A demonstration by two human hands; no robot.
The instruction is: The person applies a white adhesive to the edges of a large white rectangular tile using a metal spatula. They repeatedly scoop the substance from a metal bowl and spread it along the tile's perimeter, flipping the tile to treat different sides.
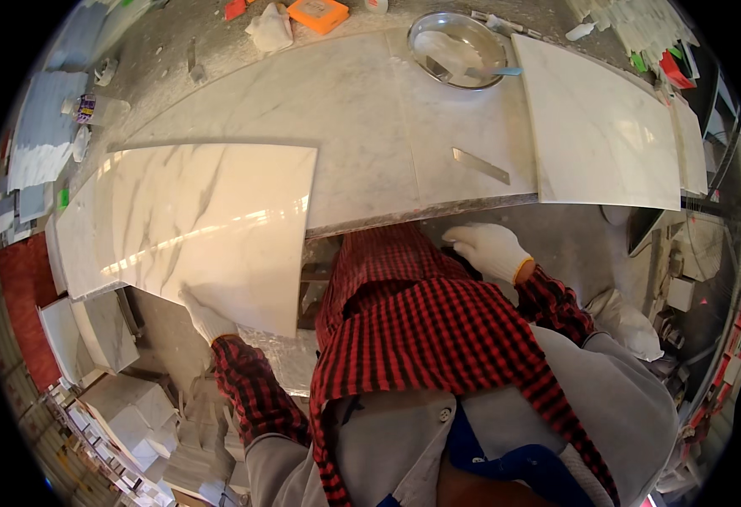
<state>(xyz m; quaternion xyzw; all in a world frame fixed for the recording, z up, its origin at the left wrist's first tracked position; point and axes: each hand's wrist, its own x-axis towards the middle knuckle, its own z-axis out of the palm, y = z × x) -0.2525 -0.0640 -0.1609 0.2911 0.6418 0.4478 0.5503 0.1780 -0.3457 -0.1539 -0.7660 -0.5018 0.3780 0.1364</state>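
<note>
My left hand, in a white knit glove, grips the near edge of a glossy white marble-look tile with grey veins. The tile lies at the left of the worktable and overhangs its front edge; part of my fingers is hidden at its rim. My right hand, also gloved, hovers before my red-and-black checked apron, just off the table's front edge. Its fingers are loosely stretched, with nothing visible in them. A flat metal blade lies on the table beyond it.
On the worktable, a steel bowl holds white paste and spreading tools. Another white tile lies at the right. At the back are an orange box and a crumpled white cloth. A white sack stands lower right.
</note>
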